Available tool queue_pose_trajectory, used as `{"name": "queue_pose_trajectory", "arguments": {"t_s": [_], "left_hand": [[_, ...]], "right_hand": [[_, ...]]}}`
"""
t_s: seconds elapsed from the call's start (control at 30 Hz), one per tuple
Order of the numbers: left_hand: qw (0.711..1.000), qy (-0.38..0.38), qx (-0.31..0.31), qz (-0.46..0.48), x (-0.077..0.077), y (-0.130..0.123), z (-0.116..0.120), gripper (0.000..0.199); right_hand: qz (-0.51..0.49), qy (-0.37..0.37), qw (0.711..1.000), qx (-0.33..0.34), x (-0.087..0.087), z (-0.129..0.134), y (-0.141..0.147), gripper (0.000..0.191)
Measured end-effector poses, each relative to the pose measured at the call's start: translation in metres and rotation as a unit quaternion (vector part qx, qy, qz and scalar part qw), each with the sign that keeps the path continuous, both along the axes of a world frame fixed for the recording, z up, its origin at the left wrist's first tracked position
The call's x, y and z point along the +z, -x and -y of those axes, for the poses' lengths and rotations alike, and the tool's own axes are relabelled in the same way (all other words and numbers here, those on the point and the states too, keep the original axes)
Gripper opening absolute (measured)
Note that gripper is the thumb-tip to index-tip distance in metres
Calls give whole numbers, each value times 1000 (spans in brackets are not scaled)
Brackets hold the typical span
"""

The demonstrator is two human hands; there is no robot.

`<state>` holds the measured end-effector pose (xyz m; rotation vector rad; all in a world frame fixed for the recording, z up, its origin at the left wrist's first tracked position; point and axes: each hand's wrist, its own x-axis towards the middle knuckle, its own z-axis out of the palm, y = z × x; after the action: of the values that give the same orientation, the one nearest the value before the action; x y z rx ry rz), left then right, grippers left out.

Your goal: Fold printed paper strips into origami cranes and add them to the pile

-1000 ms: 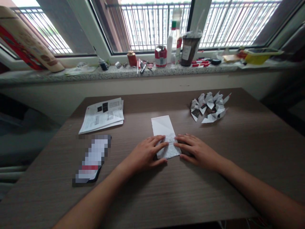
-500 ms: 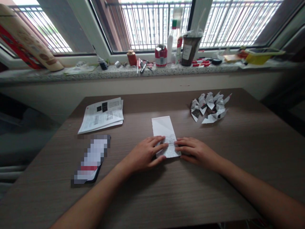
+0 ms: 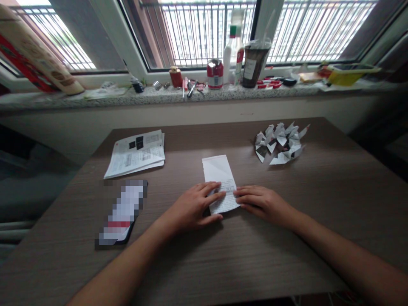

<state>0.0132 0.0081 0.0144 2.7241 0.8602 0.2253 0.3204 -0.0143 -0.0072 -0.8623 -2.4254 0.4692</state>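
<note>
head view: both grips over a small printed sheet

tabletop (image 3: 204, 263), brown and wood-grained, is the broadest thing, stretching under both grips and out to either side. well beyond them stands the window (image 3: 204, 38), a railing showing through its glass. below the window and across from the grips runs a speckled stone sill (image 3: 153, 98). at its far left, well away from the left grip, leans a tall red and tan package (image 3: 41, 55).

beyond the left grip and to its left lies a stack of printed papers (image 3: 138, 155). the left grip (image 3: 196, 206) is loose, its fingers spread on the sheet, thumb apart from them near the lower edge. the right grip (image 3: 264, 204) lies flat with fingers side by side, their tips at the sheet's right edge, clamped on nothing. the two grips are apart from each other.

left of the left grip, a dark-edged slab (image 3: 126, 208) is blurred into blocks. beyond the right grip sits a cluster of folded paper shapes (image 3: 280, 140). the printed sheet (image 3: 218, 168) is between the grips, flat on the tabletop, its blank upper part reaching past the fingers.

smaller still, on the sill beyond the grips: a green-banded bottle (image 3: 227, 61), a dark drink cup (image 3: 253, 68), a red and silver can (image 3: 215, 75) and a metal coil (image 3: 157, 85).
</note>
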Motion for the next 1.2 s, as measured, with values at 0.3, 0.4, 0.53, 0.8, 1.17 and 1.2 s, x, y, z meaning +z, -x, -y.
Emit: {"name": "queue_pose_trajectory", "arguments": {"t_s": [0.3, 0.4, 0.53, 0.8, 1.17, 1.2], "left_hand": [[1000, -17, 20, -13, 0, -6, 6, 67], [1000, -11, 13, -4, 0, -7, 6, 64], [1000, 5, 6, 17, 0, -7, 4, 58], [998, 4, -18, 64, -10, -5, -4, 43], [998, 6, -7, 59, -9, -3, -7, 39], [999, 6, 0, 54, -9, -1, -8, 43]], "right_hand": [[31, -4, 999, -28, -1, 1, 0, 40], [48, -6, 998, -35, -1, 2, 1, 45], [83, 0, 995, -52, -2, 3, 1, 52], [79, -3, 995, -53, -4, 0, -2, 58], [80, 9, 996, -48, -2, -1, -1, 52], [76, 10, 996, -48, -3, -2, -1, 51]]}}
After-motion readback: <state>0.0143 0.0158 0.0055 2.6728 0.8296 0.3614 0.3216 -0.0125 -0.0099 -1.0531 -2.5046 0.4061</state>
